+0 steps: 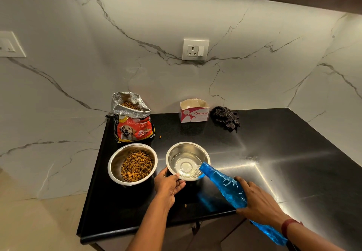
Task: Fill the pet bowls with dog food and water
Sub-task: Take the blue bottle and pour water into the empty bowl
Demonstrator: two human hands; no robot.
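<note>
My left hand [168,184] pinches the near rim of the water bowl [176,152], pinning it to the black counter [274,143] just right of the kibble bowl [117,160]. My right hand [259,201] wraps the tilted blue bottle [221,182], its mouth over the bowl's edge, with water pooling inside. The steel looks light and slick, so I'd hold it by the rim. The bottle seems to be thin plastic, so I'd grip its belly gently.

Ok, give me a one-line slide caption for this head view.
Right hand tips blue bottle into the water bowl, left hand gripping its rim, kibble bowl alongside.
</note>
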